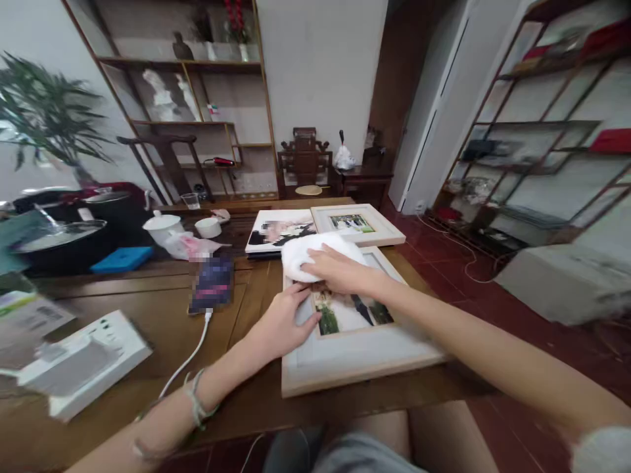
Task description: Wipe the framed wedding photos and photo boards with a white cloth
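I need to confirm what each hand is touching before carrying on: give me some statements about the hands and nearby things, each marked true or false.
1. The right hand rests on a white cloth. True.
2. The left hand grips a white cup. False: it touches the near picture frame.
3. A bracelet circles the left wrist. True.
4. The blue object lies to the right of the near picture frame. False: it lies to the left.
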`<state>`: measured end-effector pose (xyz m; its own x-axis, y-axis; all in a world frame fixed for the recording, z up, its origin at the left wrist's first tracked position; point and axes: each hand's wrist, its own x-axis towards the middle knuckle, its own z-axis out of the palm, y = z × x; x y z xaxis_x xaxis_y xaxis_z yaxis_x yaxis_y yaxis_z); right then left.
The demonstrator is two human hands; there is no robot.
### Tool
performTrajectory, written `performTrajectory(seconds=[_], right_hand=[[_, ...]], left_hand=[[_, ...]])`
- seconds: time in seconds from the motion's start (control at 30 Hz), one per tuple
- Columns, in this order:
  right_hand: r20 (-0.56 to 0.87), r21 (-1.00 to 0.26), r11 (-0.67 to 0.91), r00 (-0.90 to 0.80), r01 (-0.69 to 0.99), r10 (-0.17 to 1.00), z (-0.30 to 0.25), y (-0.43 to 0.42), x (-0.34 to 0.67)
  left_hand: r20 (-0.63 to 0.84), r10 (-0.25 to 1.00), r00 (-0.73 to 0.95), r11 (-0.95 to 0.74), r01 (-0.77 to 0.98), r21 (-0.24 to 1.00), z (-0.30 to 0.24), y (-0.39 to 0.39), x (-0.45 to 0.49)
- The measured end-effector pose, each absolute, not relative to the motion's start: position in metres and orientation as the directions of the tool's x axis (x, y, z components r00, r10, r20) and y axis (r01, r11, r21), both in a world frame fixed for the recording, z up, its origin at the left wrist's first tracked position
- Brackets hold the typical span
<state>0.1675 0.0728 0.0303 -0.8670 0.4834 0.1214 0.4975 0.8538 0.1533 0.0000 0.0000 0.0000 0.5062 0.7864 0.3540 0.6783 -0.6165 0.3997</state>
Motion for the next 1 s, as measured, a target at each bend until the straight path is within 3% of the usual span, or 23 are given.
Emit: performTrajectory(seconds=[0.43, 0.6, 0.83, 1.0], right_hand=[[0.014, 0.23, 0.605, -0.625, 0.762, 0.781, 0.05, 0.062, 0.265], [0.032, 0.267, 0.592, -0.621, 0.76, 0.783, 0.04, 0.046, 0.278], [-0.028, 0.101, 0.681, -0.682, 0.725, 0.73, 0.052, -0.037, 0.273], [-0.082, -0.049, 0.633, -0.635, 0.773, 0.768, 0.059, -0.088, 0.272]], left_hand=[[0.307, 0.827, 0.47, -0.56, 0.733, 0.387, -0.005, 0.001, -0.001], [0.312, 0.828, 0.465, -0.558, 0.734, 0.387, -0.005, 0.002, -0.002], [0.371, 0.817, 0.442, -0.57, 0.72, 0.396, -0.009, 0.003, 0.0], [0.329, 0.824, 0.461, -0.561, 0.746, 0.36, -0.008, 0.004, -0.001]])
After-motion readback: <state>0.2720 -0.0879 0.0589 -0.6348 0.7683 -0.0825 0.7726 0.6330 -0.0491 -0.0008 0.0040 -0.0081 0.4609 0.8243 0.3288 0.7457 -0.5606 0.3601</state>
